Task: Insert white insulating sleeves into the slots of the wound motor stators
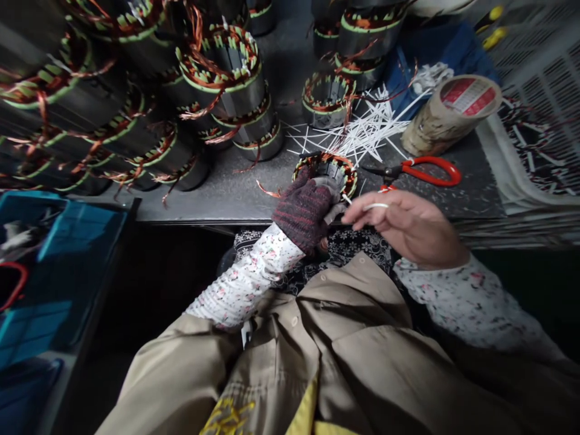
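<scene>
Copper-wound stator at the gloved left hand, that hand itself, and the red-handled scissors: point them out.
Copper-wound stator [334,174]: head view, inner wall.
Gloved left hand [304,208]: head view, back of the hand.
Red-handled scissors [407,165]: head view, base of the handles.

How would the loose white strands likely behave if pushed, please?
The thin white strands look light and would probably scatter, lying loosely crisscrossed. They seem fairly bendable: most lie straight, yet the strand held by the right hand curves.
</scene>
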Demonstrator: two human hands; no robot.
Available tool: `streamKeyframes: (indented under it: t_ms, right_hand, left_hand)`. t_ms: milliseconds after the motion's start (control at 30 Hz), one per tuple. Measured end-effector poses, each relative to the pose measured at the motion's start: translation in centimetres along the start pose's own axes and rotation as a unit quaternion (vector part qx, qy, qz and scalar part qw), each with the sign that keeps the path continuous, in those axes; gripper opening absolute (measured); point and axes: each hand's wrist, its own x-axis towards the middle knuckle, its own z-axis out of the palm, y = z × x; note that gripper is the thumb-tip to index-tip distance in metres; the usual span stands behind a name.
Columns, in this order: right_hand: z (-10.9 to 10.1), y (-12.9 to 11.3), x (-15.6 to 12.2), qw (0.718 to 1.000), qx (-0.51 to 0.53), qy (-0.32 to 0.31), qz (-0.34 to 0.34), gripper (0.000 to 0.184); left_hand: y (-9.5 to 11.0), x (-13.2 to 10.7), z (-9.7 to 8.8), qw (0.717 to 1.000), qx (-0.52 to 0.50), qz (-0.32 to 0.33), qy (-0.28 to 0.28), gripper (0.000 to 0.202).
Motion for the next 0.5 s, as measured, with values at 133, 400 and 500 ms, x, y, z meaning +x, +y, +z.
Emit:
streamKeyframes:
  t_ms: [133,400,500]
  right_hand:
    - [-0.5,-0.5,-0.7,0.996,0.034,0.074,0.032,0.032]
    - [3.4,1.6,9.2,0.987,0.07,0.131,-0.062,0.031]
    - [3.5,2.3,9.1,0.967,-0.12,0.139,-0.174,0.031]
  left_hand:
    - [-0.1,0.0,0.3,1.0,0.019,-0.004,-0.018,0.02]
    - [0.0,0.4,0.4,0.995,0.101,0.022,-0.003,0.027]
    - [-1.6,0.6,0.3,0.99,0.139,0.005,0.0,0.031]
